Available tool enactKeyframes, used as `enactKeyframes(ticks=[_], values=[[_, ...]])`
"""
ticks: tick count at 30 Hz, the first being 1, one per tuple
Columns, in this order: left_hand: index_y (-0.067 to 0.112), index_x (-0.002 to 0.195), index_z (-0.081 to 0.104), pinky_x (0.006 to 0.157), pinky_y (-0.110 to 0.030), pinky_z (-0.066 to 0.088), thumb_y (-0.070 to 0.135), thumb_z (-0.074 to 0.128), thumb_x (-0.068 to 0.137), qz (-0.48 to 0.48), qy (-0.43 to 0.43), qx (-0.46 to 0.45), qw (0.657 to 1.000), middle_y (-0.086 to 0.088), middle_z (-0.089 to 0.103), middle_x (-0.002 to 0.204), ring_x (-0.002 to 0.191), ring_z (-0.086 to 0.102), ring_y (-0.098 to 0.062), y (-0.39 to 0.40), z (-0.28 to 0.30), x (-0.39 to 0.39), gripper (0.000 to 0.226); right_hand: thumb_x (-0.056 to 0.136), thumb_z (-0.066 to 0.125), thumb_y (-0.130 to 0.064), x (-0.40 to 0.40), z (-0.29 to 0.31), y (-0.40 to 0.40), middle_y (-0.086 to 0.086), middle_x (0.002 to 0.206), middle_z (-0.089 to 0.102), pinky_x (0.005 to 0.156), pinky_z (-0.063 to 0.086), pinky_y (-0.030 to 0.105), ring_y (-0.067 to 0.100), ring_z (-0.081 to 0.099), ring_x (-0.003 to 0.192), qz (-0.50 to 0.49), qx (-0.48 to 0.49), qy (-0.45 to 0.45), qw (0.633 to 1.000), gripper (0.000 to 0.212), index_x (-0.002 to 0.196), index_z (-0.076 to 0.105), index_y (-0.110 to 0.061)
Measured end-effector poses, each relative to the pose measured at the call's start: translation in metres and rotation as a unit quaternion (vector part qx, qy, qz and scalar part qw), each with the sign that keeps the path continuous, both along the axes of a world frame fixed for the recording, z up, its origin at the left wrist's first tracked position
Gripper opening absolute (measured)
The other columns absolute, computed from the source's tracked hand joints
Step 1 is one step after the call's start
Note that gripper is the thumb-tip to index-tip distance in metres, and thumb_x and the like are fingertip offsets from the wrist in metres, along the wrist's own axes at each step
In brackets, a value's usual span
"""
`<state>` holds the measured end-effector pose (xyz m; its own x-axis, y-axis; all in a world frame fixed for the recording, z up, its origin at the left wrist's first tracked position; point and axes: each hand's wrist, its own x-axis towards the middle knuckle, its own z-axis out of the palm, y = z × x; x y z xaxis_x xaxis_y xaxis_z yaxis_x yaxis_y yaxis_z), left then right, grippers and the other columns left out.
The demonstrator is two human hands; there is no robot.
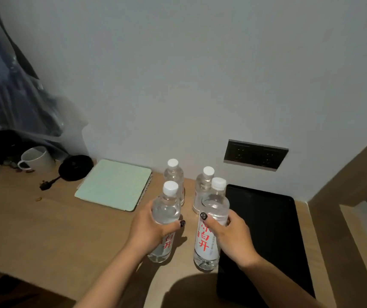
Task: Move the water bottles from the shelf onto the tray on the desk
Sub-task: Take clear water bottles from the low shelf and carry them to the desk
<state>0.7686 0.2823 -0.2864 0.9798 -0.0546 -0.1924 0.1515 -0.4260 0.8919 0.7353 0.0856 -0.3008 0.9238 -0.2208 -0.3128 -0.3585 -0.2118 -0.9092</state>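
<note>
From the head camera, the black tray lies flat on the wooden desk, and everything else is easiest placed against it. The left hand is wrapped around the body of one clear water bottle, well to the left of the tray. The right hand grasps a second bottle just beside the tray's left edge; whether its base rests on the desk or hangs slightly above it is hard to tell. Two more white-capped bottles stand upright behind these, left of the tray's far corner, untouched. Further left lie a pale green notebook and a white mug (neither part of the job).

No bottle stands on the tray yet, so this looks like the carrying step for the first pair. The next move calls for shifting both held bottles rightward over the tray's rim and setting them down upright, spaced so the remaining two will fit.
</note>
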Motion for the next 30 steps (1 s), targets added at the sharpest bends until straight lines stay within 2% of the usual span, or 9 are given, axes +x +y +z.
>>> enactKeyframes(ticks=[4,6,8,12,14,17,21,24,30], values=[[0.029,0.111,0.057,0.085,-0.034,0.054,0.023,0.086,0.060,-0.092,0.024,-0.003,0.995,0.010,0.068,0.104,0.096,0.065,-0.009,0.018,-0.020,0.042,0.060,0.079,0.071,-0.035,0.021,-0.010,0.021,-0.011,0.095,0.067,0.067,0.051,0.021,0.003,0.064,0.084,-0.053,-0.011,0.037,0.998,0.031,0.105,0.058,-0.027],[0.028,0.111,0.057,0.079,-0.025,0.055,0.017,0.085,0.061,-0.143,0.034,-0.019,0.989,0.006,0.069,0.104,0.096,0.067,-0.008,0.024,-0.028,0.057,0.059,0.076,0.074,-0.034,0.029,-0.015,0.032,-0.009,0.098,0.068,0.071,0.054,0.023,0.005,0.065,0.086,-0.078,-0.017,0.038,0.996,0.034,0.106,0.059,-0.028],[0.029,0.111,0.056,0.073,-0.014,0.053,0.008,0.085,0.060,-0.172,0.048,-0.043,0.983,0.003,0.070,0.105,0.095,0.067,-0.007,0.028,-0.034,0.069,0.062,0.071,0.078,-0.032,0.034,-0.016,0.040,-0.011,0.095,0.069,0.069,0.053,0.020,0.003,0.065,0.084,-0.103,-0.025,0.026,0.994,0.034,0.099,0.060,-0.032],[0.026,0.116,0.053,0.079,-0.015,0.050,0.007,0.085,0.061,-0.198,0.061,-0.064,0.976,0.002,0.068,0.108,0.101,0.065,-0.011,0.035,-0.051,0.088,0.067,0.061,0.084,-0.035,0.039,-0.022,0.053,-0.016,0.088,0.066,0.069,0.050,0.015,-0.002,0.063,0.083,-0.163,-0.068,0.006,0.984,0.045,0.100,0.062,-0.030],[0.024,0.119,0.050,0.077,-0.014,0.050,0.008,0.084,0.063,-0.217,0.065,-0.061,0.972,0.006,0.066,0.108,0.101,0.063,-0.008,0.039,-0.058,0.092,0.068,0.061,0.084,-0.034,0.041,-0.027,0.057,-0.013,0.091,0.068,0.072,0.051,0.017,-0.001,0.063,0.086,-0.189,-0.083,0.005,0.978,0.048,0.103,0.064,-0.025],[0.024,0.120,0.046,0.078,-0.009,0.048,0.013,0.085,0.063,-0.268,0.023,-0.024,0.963,0.017,0.059,0.108,0.100,0.058,0.002,0.044,-0.066,0.098,0.070,0.060,0.084,-0.032,0.043,-0.036,0.062,-0.013,0.091,0.068,0.071,0.049,0.014,0.000,0.063,0.087,-0.188,-0.102,0.009,0.977,0.048,0.103,0.064,-0.023],[0.023,0.116,0.049,0.085,-0.017,0.051,0.019,0.086,0.063,-0.284,0.000,-0.013,0.959,0.012,0.062,0.106,0.099,0.061,-0.002,0.049,-0.074,0.109,0.065,0.061,0.084,-0.032,0.042,-0.046,0.071,-0.015,0.091,0.068,0.072,0.050,0.012,-0.003,0.063,0.087,-0.191,-0.122,0.009,0.974,0.046,0.101,0.064,-0.028],[0.029,0.110,0.049,0.085,-0.023,0.052,0.023,0.085,0.062,-0.289,0.009,-0.019,0.957,0.010,0.064,0.104,0.097,0.063,-0.006,0.051,-0.074,0.114,0.060,0.063,0.084,-0.027,0.040,-0.046,0.077,-0.023,0.089,0.062,0.067,0.042,0.006,-0.008,0.058,0.085,-0.198,-0.119,0.007,0.973,0.048,0.103,0.058,-0.033],[0.030,0.114,0.041,0.075,-0.009,0.041,0.012,0.082,0.065,-0.292,0.012,-0.006,0.956,0.019,0.057,0.098,0.092,0.058,0.001,0.049,-0.073,0.111,0.066,0.065,0.084,-0.024,0.036,-0.052,0.081,-0.022,0.097,0.059,0.071,0.044,0.010,-0.006,0.057,0.090,-0.201,-0.107,0.020,0.973,0.055,0.107,0.051,-0.038]])
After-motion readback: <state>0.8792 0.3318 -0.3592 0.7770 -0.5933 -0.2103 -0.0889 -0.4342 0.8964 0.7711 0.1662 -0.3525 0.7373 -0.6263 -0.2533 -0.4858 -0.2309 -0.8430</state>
